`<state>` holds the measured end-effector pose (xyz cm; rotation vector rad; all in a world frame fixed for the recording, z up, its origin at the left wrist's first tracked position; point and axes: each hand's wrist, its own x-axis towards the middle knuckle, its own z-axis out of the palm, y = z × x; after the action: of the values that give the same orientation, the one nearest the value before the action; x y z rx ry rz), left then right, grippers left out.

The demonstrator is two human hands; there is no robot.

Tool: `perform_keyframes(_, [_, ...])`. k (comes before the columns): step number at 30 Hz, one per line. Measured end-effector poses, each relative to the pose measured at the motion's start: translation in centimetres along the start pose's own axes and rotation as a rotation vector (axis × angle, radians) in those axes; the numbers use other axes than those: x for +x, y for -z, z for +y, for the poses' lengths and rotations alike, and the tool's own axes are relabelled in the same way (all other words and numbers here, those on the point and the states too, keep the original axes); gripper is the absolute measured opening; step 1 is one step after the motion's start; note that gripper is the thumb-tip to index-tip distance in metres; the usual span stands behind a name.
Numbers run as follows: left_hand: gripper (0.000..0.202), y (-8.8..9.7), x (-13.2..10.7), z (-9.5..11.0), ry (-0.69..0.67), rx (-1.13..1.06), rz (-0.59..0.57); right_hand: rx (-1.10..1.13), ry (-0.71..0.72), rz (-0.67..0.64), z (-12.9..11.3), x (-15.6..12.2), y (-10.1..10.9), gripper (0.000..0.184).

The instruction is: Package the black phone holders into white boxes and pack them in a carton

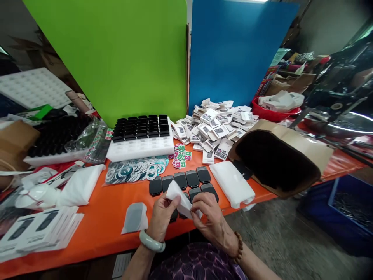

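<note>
White wrapper (175, 190) is pinched between the fingers of my left hand (161, 217) and right hand (210, 218) above the orange surface (101, 229), probably for steadiness; black pieces (192, 178) lie in rows close by, likely for easy reach.

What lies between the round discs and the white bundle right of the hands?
In the head view, rows of black flat pieces lie between the round discs and the white bundle; the left hand and right hand partly hide some.

Soft light brightens the green board (128, 58), while the outer edges look dim, stretched and blurred.
</note>
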<state>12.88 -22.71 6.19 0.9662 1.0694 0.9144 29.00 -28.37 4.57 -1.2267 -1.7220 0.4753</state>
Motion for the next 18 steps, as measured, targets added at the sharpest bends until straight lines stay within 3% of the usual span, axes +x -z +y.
perform_keyframes(3, [0.030,0.9,-0.3,0.1,0.043,-0.039,0.002,0.243,-0.153,-0.155,-0.4,0.7,0.6,0.007])
perform_keyframes(7, [0.026,1.1,-1.2,-0.1,0.092,-0.027,-0.100,0.724,-0.447,-0.277,-0.2,2.4,0.9,0.042])
perform_keyframes(10, [0.034,0.8,-1.7,-0.6,0.038,-0.008,-0.121,0.920,-0.597,-0.308,0.1,3.3,-0.4,0.047])
perform_keyframes(14, [0.036,0.7,-2.6,-0.6,0.060,-0.103,-0.103,1.072,-0.665,-0.275,0.3,3.5,-1.9,0.039])
perform_keyframes(18, [0.063,1.4,-3.1,0.1,0.149,-0.241,-0.091,1.111,-0.657,-0.225,0.5,3.3,-1.4,0.041])
